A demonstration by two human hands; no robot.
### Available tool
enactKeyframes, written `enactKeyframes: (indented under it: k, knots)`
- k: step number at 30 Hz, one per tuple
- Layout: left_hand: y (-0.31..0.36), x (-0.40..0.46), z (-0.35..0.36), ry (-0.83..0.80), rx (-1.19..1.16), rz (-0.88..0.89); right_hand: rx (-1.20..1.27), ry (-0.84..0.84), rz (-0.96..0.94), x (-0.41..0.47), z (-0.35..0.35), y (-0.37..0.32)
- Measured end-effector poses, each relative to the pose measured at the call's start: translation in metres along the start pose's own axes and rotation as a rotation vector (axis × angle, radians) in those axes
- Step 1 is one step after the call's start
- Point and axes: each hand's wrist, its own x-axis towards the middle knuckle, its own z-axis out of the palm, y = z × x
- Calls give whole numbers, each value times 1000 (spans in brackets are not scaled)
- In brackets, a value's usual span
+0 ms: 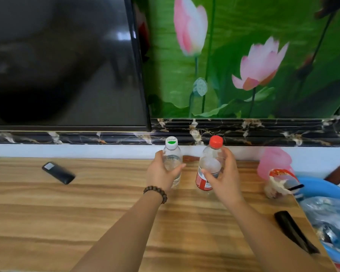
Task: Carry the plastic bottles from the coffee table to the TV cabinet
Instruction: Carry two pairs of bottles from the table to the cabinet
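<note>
Seemingly near-empty bottles [172, 160], gripped upright.

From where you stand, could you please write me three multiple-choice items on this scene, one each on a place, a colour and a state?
1. Where does the black remote lie?
A. left of both bottles on the wooden top
B. between the bottles
C. inside the blue basin

2. What colour is the cap of the bottle in the right hand?
A. green and white
B. red
C. blue

3. What is the left hand doing?
A. resting flat on the wood
B. gripping the clear bottle
C. holding the remote

Answers:
1 A, since the remote sits far left on the wooden top.
2 B, as the red-labelled bottle carries a red cap.
3 B, because its fingers wrap the clear bottle with the green-and-white cap.
</note>
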Motion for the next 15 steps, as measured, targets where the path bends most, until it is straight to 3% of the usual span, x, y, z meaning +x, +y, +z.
enactKeyframes:
  k: [15]
  knots:
    - [-40,33,31,-52,-37,-46,-15,-47,-64,20,47,40]
